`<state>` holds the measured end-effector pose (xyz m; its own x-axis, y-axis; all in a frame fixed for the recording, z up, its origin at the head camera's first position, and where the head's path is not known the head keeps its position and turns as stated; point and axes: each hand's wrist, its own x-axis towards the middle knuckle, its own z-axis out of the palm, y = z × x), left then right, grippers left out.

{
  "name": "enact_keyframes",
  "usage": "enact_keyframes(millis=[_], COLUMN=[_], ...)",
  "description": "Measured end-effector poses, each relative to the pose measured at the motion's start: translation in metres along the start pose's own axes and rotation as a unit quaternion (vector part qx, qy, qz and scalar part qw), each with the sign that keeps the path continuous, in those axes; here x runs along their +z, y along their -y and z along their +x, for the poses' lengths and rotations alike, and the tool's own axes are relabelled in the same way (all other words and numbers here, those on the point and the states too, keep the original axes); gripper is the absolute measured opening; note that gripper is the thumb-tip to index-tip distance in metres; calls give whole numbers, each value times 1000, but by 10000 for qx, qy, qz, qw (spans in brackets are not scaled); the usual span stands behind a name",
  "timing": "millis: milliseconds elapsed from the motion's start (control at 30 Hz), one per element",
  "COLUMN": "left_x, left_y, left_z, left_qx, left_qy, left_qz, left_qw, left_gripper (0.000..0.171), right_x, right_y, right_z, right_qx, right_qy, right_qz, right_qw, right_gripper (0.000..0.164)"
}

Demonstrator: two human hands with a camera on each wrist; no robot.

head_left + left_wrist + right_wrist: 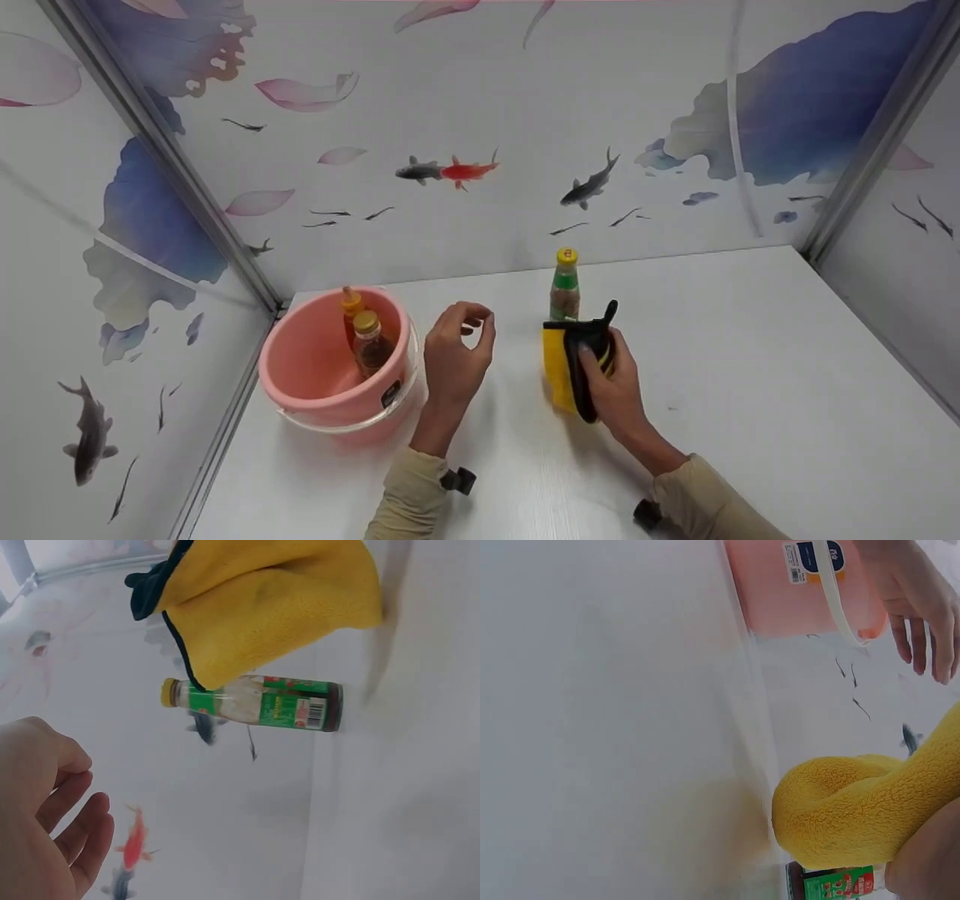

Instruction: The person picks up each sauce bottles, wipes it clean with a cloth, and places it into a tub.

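Observation:
My right hand [621,386] grips a folded yellow cloth [556,369] with black edging and a black hanging loop, thumb across its dark side. Held above the table, the cloth bulges out softly in the right wrist view. Just behind it stands an upright glass bottle [565,289] with a yellow cap and green labels; the cloth covers its lower part in the head view. To the left, my left hand [457,356] hovers over the table with loosely bent fingers and holds nothing, between the bucket and the cloth.
A pink bucket [270,367] with a white handle stands at the left of the white table [757,360]. Inside it are a gold-capped bottle [373,354] and a yellow-topped squeeze bottle [351,304]. Panels painted with fish [469,172] enclose the back and sides.

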<state>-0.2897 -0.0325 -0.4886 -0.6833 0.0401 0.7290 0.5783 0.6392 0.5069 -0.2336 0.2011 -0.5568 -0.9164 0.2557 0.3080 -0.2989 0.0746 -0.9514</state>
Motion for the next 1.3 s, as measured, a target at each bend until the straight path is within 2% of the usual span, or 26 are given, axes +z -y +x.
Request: enact_keyframes(millis=[267,567,767,1067,1300], left_x=[43,81,102,131,146], left_y=[7,12,11,8,5], left_z=[-4,-8,-7,-8,-5], left_qx=[-582,-1289,-1513,-1824,-1891], left_qy=[471,1012,1240,1610,1796], left_qz=[-376,-621,-918,-1163,-1120], left_qw=[9965,9845,9764,9630,9589], left_gripper=[4,8,22,40,54], right_x=[-12,-27,-38,-46,-48], right_y=[-2,-6,-5,-7,-7], right_z=[3,3,3,2,0], right_qx=[34,60,145,207,147], right_qy=[-100,-267,-457,-521,-553], right_qz=[-130,-158,-114,-170,-187], right_qw=[9999,9995,9988,9983,9982], right_gripper=[34,34,35,35,34])
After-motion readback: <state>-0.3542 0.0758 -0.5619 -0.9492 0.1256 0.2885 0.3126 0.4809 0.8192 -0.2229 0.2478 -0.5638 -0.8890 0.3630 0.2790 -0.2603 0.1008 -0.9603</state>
